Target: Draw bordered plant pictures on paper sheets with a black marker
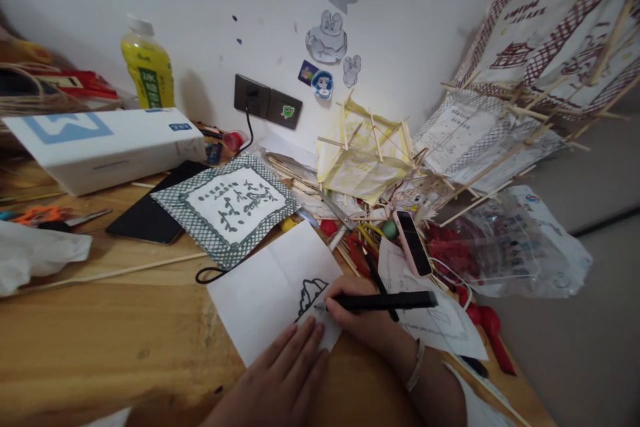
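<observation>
A white sheet of paper [265,293] lies at an angle on the wooden table, with a small black line drawing [311,293] near its right side. My right hand [357,320] grips a black marker [390,300], its tip touching the paper beside the drawn lines. Flat on the lower part of the sheet rests my left hand [285,373], fingers stretched out just below the drawing. Behind the sheet, a decorated paper [233,210] with a green checked border and plant pattern overlaps a dark tablet-like slab [155,213].
A white box [130,147] and a yellow drink bottle [149,67] stand back left. Scissors [336,210], a phone [413,243] and a sketched sheet [440,320] lie to the right. Stick-framed paper lanterns [367,153] and a plastic bag [525,247] crowd the back right.
</observation>
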The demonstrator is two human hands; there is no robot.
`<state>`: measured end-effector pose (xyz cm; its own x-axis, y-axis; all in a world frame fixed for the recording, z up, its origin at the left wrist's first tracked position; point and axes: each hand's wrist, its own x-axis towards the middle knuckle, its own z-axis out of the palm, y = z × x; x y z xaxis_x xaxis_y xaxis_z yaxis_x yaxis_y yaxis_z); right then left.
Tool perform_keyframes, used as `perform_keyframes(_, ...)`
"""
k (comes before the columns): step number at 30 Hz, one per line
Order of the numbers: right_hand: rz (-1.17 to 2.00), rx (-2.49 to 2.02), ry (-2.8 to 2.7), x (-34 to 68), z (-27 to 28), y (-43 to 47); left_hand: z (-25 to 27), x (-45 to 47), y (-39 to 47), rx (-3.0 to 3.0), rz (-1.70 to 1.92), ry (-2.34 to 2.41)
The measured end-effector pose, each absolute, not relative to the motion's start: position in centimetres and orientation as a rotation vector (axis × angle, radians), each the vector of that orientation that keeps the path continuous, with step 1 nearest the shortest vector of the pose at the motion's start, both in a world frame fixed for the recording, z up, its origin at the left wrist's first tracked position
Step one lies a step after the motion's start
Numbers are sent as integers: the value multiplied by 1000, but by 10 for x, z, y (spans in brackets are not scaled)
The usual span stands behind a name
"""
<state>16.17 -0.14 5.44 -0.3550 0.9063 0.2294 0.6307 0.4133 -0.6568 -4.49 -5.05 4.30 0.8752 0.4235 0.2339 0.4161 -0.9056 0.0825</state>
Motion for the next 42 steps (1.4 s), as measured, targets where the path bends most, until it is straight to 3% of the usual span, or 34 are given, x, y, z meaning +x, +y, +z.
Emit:
perform_keyframes(13,464,-1386,-2106,164,51,-1,46,-41,-47,3085,269,630)
perform_keyframes(42,600,-1394,-1716,165,53,6,22,-43,-41,3324,664,668)
